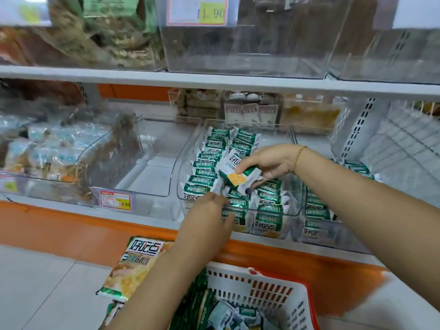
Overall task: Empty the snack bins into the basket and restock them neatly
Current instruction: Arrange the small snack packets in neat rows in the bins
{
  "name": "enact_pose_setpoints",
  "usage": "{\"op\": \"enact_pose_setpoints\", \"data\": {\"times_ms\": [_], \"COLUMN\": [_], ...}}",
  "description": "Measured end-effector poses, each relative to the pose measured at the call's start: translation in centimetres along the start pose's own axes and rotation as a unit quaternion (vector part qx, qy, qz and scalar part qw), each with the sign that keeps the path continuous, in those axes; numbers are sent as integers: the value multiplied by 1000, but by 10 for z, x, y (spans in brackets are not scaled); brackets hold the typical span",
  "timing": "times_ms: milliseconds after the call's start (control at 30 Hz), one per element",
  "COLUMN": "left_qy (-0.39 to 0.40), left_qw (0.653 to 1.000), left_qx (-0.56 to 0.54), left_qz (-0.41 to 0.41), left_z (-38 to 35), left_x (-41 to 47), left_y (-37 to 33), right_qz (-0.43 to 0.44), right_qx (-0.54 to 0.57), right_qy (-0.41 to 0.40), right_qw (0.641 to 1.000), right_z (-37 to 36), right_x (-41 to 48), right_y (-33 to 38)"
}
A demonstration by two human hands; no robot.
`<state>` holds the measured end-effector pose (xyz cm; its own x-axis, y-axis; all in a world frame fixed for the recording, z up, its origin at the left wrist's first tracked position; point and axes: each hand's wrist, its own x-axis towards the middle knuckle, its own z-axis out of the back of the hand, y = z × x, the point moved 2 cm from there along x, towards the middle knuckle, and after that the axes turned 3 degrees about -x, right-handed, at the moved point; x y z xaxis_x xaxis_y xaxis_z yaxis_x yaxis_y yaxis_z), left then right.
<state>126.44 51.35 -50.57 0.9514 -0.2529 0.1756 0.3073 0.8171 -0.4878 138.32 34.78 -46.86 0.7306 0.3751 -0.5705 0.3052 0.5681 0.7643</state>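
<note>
Right hand: the right hand (264,166) hovers over the middle bin (184,167). Thumb and fingers pinch one green-and-white snack packet (234,171), held tilted just above the packets below.
Left hand: the left hand (212,211) reaches in over the front of the same bin, back of the hand up, with its fingertips among the front packets. From here I cannot tell whether it grips one or only touches them.
Middle bin: clear plastic, on the lower shelf. Rows of packets (209,160) of the same green kind stand on edge along its left side, and more lie less evenly to the right, under the right hand.
Right bin: the right bin (316,211), just beside the middle one, holds more of the same green packets.
Left bin: the left bin (152,167) is clear too, with a price tag (115,201) at the shelf front near it.
Basket: a white basket (273,289) with a red rim stands on the floor below the shelf, between the two forearms. Loose packets (228,315) lie inside it.
Large bag: a large bag (135,265) of the same brand lies left of the basket, partly behind the left forearm.
Bracelet: a gold bracelet (296,160) circles the right wrist.
Upper shelf: more clear upper bins (238,53) sit there, one with a price label (197,10).
</note>
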Motion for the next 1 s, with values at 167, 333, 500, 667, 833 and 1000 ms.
{"op": "enact_pose_setpoints", "data": {"times_ms": [167,333,500,667,833,1000], "left_qy": [-2,-5,-6,-7,-5,1], "left_qw": [1000,1000,999,999,999,1000], "left_qx": [-19,-24,-28,-26,-26,-24], "left_qz": [-1,-9,-17,-19,-21,-20], "left_z": [3,5,4,4,4,5], "left_x": [3,5,4,2,2,3], "left_y": [3,5,6,4,5,4], "right_qz": [33,78,67,62,7,-24], "right_qx": [-85,-241,-461,-403,-308,-205], "right_qy": [-2,-116,-254,-293,-350,-352], "right_qw": [996,960,847,865,885,913], "right_z": [15,23,13,7,5,-1], "right_x": [2,-4,-3,10,17,22], "right_y": [7,11,10,0,-4,-4]}}
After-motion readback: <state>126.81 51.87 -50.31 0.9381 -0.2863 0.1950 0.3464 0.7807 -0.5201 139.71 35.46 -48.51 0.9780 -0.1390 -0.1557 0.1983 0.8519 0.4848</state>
